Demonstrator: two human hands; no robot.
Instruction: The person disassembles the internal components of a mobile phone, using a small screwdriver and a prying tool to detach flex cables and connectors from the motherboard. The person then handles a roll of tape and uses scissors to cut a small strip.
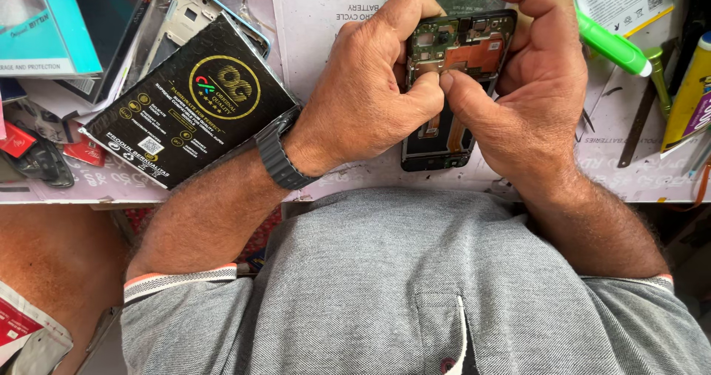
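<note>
Hidden and cut-off parts around the two hands

Both thumbs covered the middle of the opened phone (453,86); its top edge sat behind the right hand (533,86). Right of that hand, the green tool (611,45) and yellow tube (689,94) ran past the frame's edge.

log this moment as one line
left hand: grips opened phone | right hand: pinches its middle with left thumb | near: black box, green tool | surface: work mat

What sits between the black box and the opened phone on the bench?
In the head view, the left hand and its wrist with a dark watch lie between the black box and the opened phone.
</note>
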